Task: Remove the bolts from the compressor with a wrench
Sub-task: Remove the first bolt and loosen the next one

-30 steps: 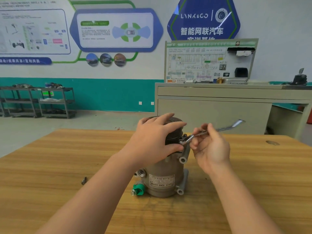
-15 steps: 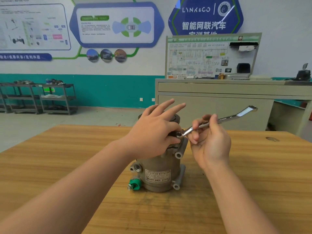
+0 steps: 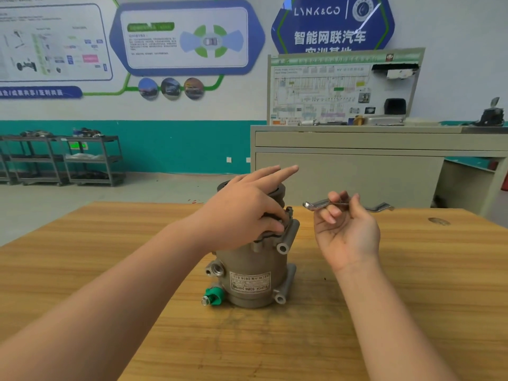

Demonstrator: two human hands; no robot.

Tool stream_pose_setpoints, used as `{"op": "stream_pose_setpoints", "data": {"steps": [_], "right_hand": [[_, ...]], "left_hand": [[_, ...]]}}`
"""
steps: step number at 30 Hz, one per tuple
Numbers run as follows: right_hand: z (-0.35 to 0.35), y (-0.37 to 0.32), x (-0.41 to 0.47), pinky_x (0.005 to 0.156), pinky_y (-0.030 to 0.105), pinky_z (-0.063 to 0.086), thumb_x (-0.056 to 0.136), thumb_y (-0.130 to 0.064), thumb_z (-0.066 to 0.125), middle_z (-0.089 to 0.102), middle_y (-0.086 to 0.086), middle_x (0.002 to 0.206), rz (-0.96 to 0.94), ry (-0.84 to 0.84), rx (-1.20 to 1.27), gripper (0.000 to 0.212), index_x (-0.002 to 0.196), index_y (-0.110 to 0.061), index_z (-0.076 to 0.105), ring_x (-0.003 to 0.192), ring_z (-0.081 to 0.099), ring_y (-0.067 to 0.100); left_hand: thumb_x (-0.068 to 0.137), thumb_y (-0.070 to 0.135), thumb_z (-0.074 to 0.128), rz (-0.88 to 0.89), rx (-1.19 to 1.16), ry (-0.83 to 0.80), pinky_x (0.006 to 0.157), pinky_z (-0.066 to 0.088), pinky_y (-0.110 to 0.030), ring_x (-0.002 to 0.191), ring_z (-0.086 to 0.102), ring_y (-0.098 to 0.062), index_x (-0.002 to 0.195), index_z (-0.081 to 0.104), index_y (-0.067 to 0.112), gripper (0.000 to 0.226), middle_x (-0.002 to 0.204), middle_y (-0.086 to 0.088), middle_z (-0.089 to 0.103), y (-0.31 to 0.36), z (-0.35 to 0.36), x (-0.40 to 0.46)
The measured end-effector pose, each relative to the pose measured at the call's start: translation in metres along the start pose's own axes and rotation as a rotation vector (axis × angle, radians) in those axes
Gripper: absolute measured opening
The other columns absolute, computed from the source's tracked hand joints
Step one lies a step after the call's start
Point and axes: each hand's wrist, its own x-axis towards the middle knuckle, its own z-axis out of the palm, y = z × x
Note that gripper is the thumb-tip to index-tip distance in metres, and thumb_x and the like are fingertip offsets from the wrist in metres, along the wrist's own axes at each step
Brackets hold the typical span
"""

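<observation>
Standing upright on desk [image 3: 412,298], compressor [image 3: 253,270], steadied by left hand [image 3: 242,213], thumb + fingers near bolt [image 3: 289,209]. Right hand [image 3: 346,232] grip: fingertips pinching wrench [image 3: 319,204], beside bolt, not on it. Probably best to seat wrench fully, square, before turning w/ short strokes.

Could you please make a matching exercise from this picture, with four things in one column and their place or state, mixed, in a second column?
Things:
1. wrench
2. compressor
3. green cap
4. left hand

Place or state:
A. stands upright on the wooden table
B. rests on top of the compressor, two fingers stretched out
C. pinched in the right hand, lifted clear of the compressor
D. low on the compressor's left side, near the table

Pairs: 1-C, 2-A, 3-D, 4-B
</observation>
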Motion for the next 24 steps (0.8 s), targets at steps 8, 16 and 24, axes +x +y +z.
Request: {"op": "stream_pose_setpoints", "data": {"steps": [8, 16, 24], "right_hand": [[-0.003, 0.005, 0.001, 0.037, 0.017, 0.037, 0.106, -0.028, 0.033, 0.058, 0.004, 0.061, 0.029, -0.008, -0.014, 0.035, 0.082, -0.011, 0.051, 0.040, 0.045, 0.009], [-0.003, 0.006, 0.000, 0.038, 0.017, 0.038, 0.106, -0.028, 0.033, 0.058, 0.004, 0.061, 0.033, -0.012, -0.016, 0.034, 0.082, -0.011, 0.051, 0.040, 0.045, 0.009], [0.002, 0.014, -0.007, 0.042, 0.020, 0.044, 0.105, -0.030, 0.038, 0.064, 0.006, 0.063, -0.183, -0.004, -0.231, 0.029, 0.085, -0.012, 0.050, 0.045, 0.054, 0.012]], "left_hand": [[0.092, 0.034, 0.066, 0.012, -0.005, 0.140, 0.119, 0.018, -0.038, 0.148, 0.021, -0.010, 0.099, 0.079, 0.027, 0.016, 0.150, 0.028, 0.007, 0.001, 0.010, -0.007], [0.093, 0.038, 0.064, -0.013, 0.015, 0.227, 0.119, 0.019, -0.043, 0.147, 0.029, -0.015, 0.094, 0.079, 0.028, 0.018, 0.147, 0.029, 0.015, 0.005, 0.018, -0.006], [0.083, 0.041, 0.074, -0.105, -0.172, 0.050, 0.112, 0.017, -0.025, 0.140, 0.024, -0.003, 0.140, 0.052, 0.034, 0.062, 0.158, 0.018, 0.028, -0.007, -0.002, -0.003]]}}
